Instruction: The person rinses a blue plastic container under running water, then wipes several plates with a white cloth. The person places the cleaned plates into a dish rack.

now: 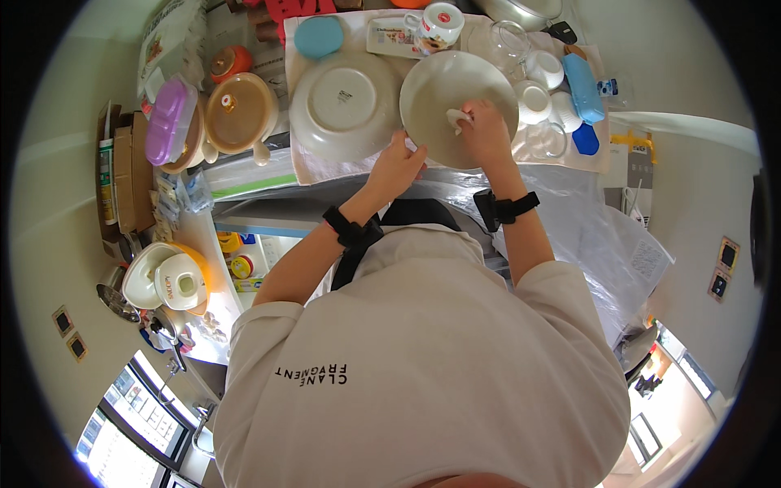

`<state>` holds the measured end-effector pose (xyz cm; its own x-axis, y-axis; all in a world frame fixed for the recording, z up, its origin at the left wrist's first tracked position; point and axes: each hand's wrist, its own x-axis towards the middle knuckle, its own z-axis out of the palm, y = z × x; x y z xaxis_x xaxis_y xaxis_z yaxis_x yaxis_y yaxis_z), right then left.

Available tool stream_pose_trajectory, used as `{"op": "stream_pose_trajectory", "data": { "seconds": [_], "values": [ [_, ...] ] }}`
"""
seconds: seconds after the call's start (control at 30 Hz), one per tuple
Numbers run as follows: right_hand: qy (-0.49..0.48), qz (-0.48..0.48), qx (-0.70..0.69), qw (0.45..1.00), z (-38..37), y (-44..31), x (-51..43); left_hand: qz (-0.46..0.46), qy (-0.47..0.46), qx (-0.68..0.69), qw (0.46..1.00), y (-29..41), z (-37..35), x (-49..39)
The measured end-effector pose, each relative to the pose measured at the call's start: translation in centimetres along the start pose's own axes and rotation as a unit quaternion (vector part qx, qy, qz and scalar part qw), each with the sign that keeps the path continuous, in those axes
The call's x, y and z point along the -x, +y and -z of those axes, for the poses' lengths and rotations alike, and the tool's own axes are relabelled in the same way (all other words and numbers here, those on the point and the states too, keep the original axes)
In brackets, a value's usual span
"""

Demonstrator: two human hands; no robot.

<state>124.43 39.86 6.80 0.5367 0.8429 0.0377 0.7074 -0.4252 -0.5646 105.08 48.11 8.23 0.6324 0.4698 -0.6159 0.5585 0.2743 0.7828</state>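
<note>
A large off-white bowl [436, 82] rests with its hollow side up on a pale cloth [311, 174]. My left hand [398, 166] grips its near-left rim, with some fingers hidden. Inside the bowl, my right hand [487, 133] pinches a crumpled white tissue or cloth [456, 119] against the inner surface. To the left, a second large off-white dish [345, 104] lies upside down, its foot ring and a printed mark showing. Behind the bowl, a decorated mug [440, 25] stands upside down beside a white rectangular dish [387, 38].
Right of the bowl are several small white cups [532, 100], glass cups [508, 39] and a blue case [583, 88]. Leftward sit a lidded tan pot [240, 113], a purple-lidded container [171, 122] and an orange pot [232, 63]. Plastic sheeting [567, 213] hangs along the front edge.
</note>
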Motion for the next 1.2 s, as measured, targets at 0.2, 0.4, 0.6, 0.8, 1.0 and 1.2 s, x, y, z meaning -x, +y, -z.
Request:
{"op": "stream_pose_trajectory", "data": {
  "seconds": [0.2, 0.4, 0.6, 0.8, 1.0, 1.2],
  "values": [
    [0.131, -0.045, 0.05, 0.989, 1.4, 1.1, -2.7, -0.031, 0.039, 0.12, 0.992, -0.5, -1.7, -2.0],
    [0.128, -0.046, 0.163, 0.977, -0.6, 1.0, -2.3, 0.005, 0.017, 0.117, 0.993, -0.3, -1.4, -1.5],
    [0.119, -0.11, 0.073, 0.984, -1.1, 1.7, -4.0, -0.039, 0.008, 0.119, 0.992, 0.1, -0.4, -1.1],
    [0.292, -0.149, -0.12, 0.937, -4.7, -1.6, -7.8, -0.048, 0.014, 0.116, 0.992, -0.4, -0.5, -1.7],
    [0.072, -0.07, -0.204, 0.974, -6.1, -5.0, -5.1, -0.056, 0.014, 0.151, 0.987, -1.4, -0.8, -2.4],
    [-0.156, 0.036, -0.153, 0.975, -3.0, -2.4, -0.8, -0.094, -0.008, 0.123, 0.988, -2.2, -0.9, -2.9]
  ]
}}
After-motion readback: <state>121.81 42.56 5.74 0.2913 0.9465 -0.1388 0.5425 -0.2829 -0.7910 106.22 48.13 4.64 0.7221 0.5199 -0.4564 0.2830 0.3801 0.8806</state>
